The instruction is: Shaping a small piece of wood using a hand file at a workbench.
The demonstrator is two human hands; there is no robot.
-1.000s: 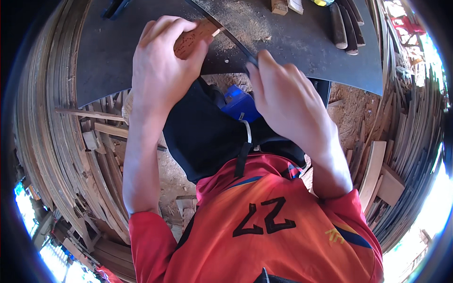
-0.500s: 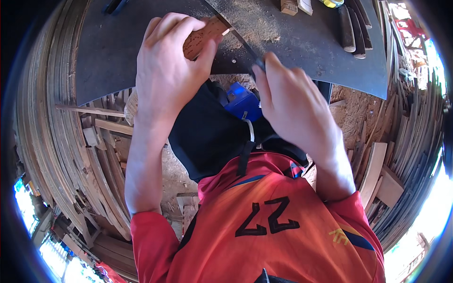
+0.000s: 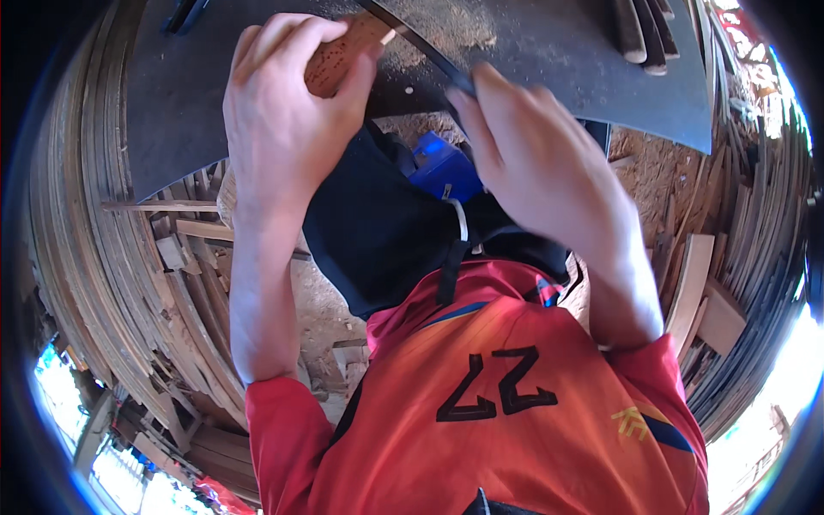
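My left hand (image 3: 279,112) is closed around a reddish-brown wooden block (image 3: 335,67) with a speckled face, pressing it on the dark tabletop (image 3: 189,112). A long, narrow dark file (image 3: 421,50) runs diagonally past the block's pale right end and seems to touch it. My right hand (image 3: 541,150), slightly smeared by motion, grips the file's near end, its handle hidden in my fingers. Pale wood dust (image 3: 459,26) lies on the tabletop beyond the file. The file's far tip reaches the picture's top edge.
Several wooden-handled tools (image 3: 635,34) lie at the table's far right. A dark blue object (image 3: 184,13) rests at the far left. Below the table edge is a blue box-like thing (image 3: 438,163). Stacked timber strips (image 3: 94,215) stand left, with more boards (image 3: 691,275) right.
The view has shifted, so the table and both hands appear higher and the block further left. The file remains across the block's end, with my right hand slightly further from the block.
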